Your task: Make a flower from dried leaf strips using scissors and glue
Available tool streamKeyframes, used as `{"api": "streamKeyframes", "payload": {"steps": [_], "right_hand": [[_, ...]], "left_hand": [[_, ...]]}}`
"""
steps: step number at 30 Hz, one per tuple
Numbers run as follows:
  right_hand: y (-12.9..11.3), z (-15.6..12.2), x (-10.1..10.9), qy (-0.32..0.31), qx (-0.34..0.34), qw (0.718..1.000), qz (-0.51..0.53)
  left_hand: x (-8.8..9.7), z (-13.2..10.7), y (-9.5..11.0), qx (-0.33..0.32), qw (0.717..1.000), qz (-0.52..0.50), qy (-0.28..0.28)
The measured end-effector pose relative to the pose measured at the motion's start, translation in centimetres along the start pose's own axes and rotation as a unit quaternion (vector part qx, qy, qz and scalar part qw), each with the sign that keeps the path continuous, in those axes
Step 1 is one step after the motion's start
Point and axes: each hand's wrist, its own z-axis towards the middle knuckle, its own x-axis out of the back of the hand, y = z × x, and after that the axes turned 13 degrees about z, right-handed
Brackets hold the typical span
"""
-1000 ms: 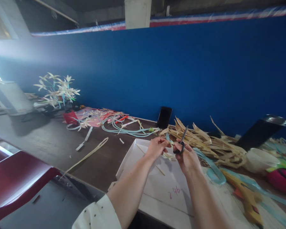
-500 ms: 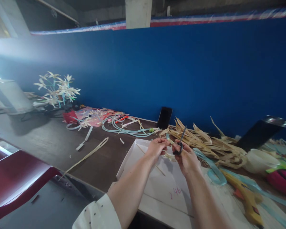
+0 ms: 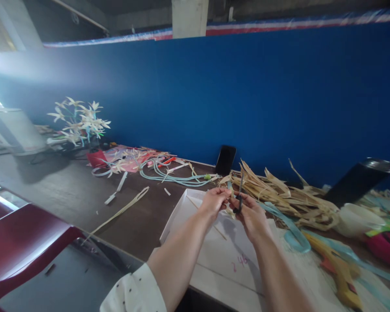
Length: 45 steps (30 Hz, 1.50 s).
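Observation:
My left hand (image 3: 216, 201) is closed in a pinch on a small piece of pale husk (image 3: 231, 193), held above a shallow white box lid (image 3: 221, 255). Close beside it, my right hand (image 3: 251, 214) is closed around black-handled scissors (image 3: 238, 201), their blades pointing up and away. The right fingertips come near the husk piece; whether they touch it is hard to make out. Below the hands, pale scraps lie in the lid, along with a thin stick (image 3: 219, 233). Red handwriting marks the lid.
Dried corn husks (image 3: 279, 197) are heaped behind and right of my hands. A yellow glue gun (image 3: 341, 273) and light-blue ribbon (image 3: 295, 236) lie at right. A phone (image 3: 225, 159) leans on the blue partition. Pale-blue cords (image 3: 162, 175) and husk flowers (image 3: 81, 121) stand left.
The scissors have turned more upright in my right hand, which has shifted slightly left towards the left fingers. My left hand keeps its pinch.

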Motion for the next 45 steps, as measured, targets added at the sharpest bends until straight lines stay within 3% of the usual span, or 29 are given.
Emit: {"api": "streamKeyframes", "payload": {"steps": [7,12,20,28,45], "right_hand": [[0.0,-0.7,0.0,-0.046,-0.07,0.994,-0.07],[0.3,-0.8,0.0,-0.079,-0.079,0.989,-0.094],[0.5,-0.9,-0.2,-0.069,-0.056,0.989,-0.117],[0.4,-0.8,-0.5,-0.073,-0.011,0.987,-0.146],[0.7,-0.8,-0.7,-0.095,0.014,0.983,-0.156]], "left_hand": [[1.0,0.2,0.9,-0.057,0.988,0.119,0.084],[1.5,0.2,1.3,-0.054,0.988,0.105,0.1],[1.6,0.7,1.2,-0.069,0.986,0.087,0.125],[1.6,0.4,1.4,-0.06,0.989,0.069,0.113],[1.5,0.6,0.9,-0.03,0.996,-0.022,0.087]]}}
